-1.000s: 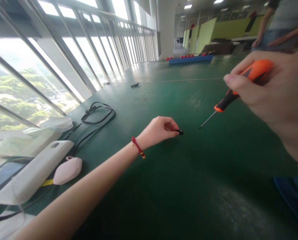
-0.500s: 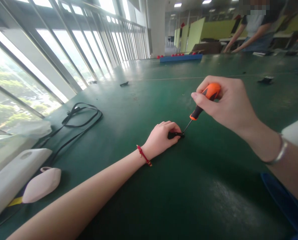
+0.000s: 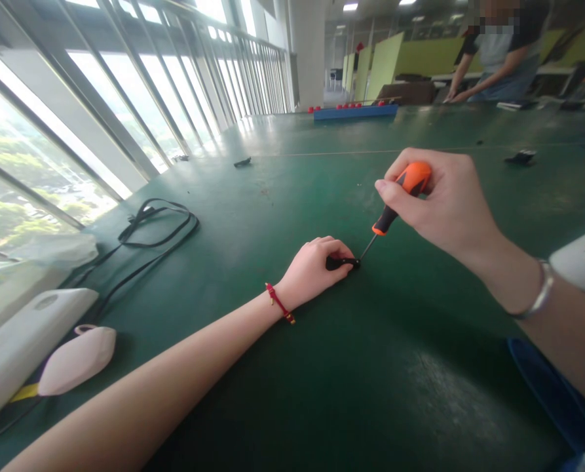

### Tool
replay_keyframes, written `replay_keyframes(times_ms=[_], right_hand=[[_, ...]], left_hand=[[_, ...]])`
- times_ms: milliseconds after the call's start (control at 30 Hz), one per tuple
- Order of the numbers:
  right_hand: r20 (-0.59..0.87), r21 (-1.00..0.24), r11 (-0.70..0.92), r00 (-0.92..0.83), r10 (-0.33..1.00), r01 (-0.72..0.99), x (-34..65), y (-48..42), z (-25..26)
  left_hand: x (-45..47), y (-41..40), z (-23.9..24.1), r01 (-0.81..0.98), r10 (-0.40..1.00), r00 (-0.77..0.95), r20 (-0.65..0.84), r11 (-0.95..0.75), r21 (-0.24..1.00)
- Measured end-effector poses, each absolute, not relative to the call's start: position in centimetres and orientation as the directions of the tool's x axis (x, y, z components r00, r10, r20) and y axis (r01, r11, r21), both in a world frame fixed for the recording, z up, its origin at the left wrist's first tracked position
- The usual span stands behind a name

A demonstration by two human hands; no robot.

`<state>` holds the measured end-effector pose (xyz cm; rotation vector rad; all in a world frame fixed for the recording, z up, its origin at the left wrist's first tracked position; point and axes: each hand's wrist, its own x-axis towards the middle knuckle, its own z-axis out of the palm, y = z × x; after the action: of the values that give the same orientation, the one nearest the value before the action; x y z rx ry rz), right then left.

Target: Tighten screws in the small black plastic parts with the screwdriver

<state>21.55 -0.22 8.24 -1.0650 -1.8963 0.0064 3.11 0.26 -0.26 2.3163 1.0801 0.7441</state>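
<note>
On the green tabletop [image 3: 292, 196], my left hand [image 3: 314, 269] is closed around a small black part [image 3: 340, 263], pinning it down between thumb and fingers. The part's exact kind is too small to make out. My right hand [image 3: 442, 196] grips the handle of an orange-and-black screwdriver [image 3: 388, 213]. Its thin shaft slants down to the left, and the tip meets the right end of the black part. What the tip touches there is hidden by its small size. A red bracelet [image 3: 280, 303] circles my left wrist and a silver bangle [image 3: 540, 288] my right.
At left lie a looped black cable [image 3: 159, 223], a long white case [image 3: 31, 347] and a pale rounded object [image 3: 78, 360]. Small black pieces [image 3: 243, 162] lie farther back, near a blue tray [image 3: 356, 113]. Another person [image 3: 498, 62] stands behind the table. Something blue [image 3: 542, 380] is at lower right.
The view has shifted very slightly. Both hands, the screwdriver and the black part keep nearly the same pose. The person at the back has moved a little.
</note>
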Motion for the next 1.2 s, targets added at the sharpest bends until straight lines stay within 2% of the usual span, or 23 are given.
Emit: replay_keyframes(times_ms=[333, 733, 933, 1200], right_hand=[[0.750, -0.411, 0.632, -0.151, 0.644, 0.656, 21.72, -0.13, 8.37], [0.725, -0.410, 0.621, -0.175, 0.666, 0.668, 21.63, 0.13, 7.93], [0.752, -0.437, 0.627, -0.120, 0.648, 0.645, 21.57, 0.00, 8.21], [0.724, -0.429, 0.626, -0.166, 0.669, 0.651, 21.44, -0.04, 7.80]], left_hand=[[2.93, 0.30, -0.53, 0.548, 0.804, 0.520, 0.290, -0.574, 0.609], [3.15, -0.29, -0.40, 0.638, 0.803, 0.499, 0.325, -0.594, 0.490], [2.95, -0.19, -0.47, 0.627, 0.814, 0.486, 0.318, -0.578, 0.522], [3.04, 0.01, -0.42, 0.570, 0.828, 0.464, 0.316, -0.552, 0.609]])
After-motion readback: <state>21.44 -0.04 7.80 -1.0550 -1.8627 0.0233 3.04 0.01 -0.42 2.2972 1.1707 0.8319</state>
